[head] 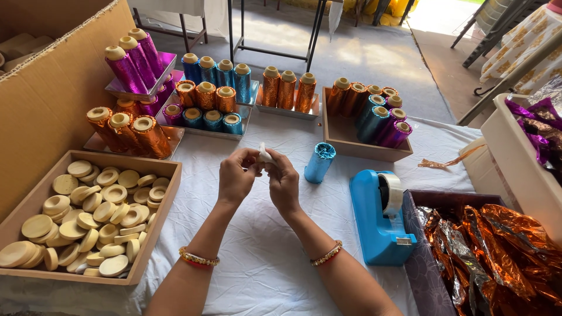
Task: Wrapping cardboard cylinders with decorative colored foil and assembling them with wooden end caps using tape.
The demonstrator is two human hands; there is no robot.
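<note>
Sitting left is a wooden tray (165, 199) of pale discs (93, 219); at centre the left hand (236, 175) and right hand (283, 182) pinch a small white piece (264, 154) between closed fingers, beside a blue foil-wrapped tube (319, 162) and a blue tape dispenser (377, 219).

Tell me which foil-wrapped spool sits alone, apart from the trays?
The blue spool on the white cloth, just right of the right hand. All the others stand grouped in trays or the wooden box.
</note>
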